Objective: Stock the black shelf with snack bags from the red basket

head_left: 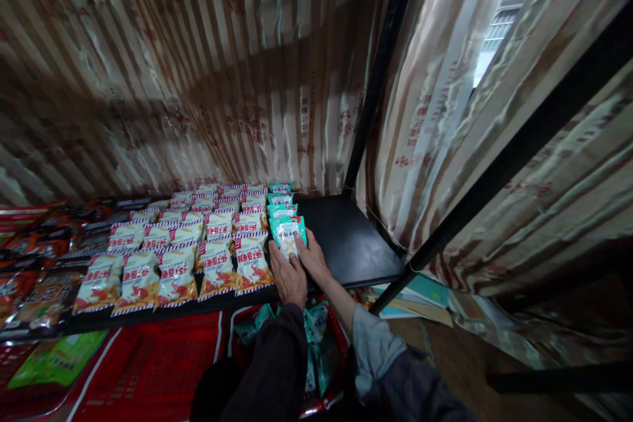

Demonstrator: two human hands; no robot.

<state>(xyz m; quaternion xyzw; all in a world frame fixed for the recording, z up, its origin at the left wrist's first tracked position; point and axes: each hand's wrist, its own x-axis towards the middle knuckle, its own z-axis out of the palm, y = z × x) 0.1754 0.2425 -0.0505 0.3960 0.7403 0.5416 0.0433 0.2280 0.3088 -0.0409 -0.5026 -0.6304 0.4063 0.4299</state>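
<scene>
Both my hands are on a teal-and-white snack bag (pixel 287 232) at the front of a row on the black shelf (pixel 353 237). My left hand (pixel 288 275) presses against its lower left side, and my right hand (pixel 313 256) flanks its right side. Between them the bag stands tilted back, its printed front toward me. Behind it, several matching teal bags (pixel 280 199) form a line reaching the back of the shelf. Just left of my hands stand rows of white-and-red snack bags (pixel 252 262).
Below the shelf, a red basket (pixel 341 336) holds more teal bags, beside another red basket (pixel 153 362). Dark and orange packets (pixel 47 277) fill the shelf's left end. A black upright post (pixel 380 72) and striped curtains (pixel 277 79) bound the back. Papers (pixel 420 297) lie at lower right.
</scene>
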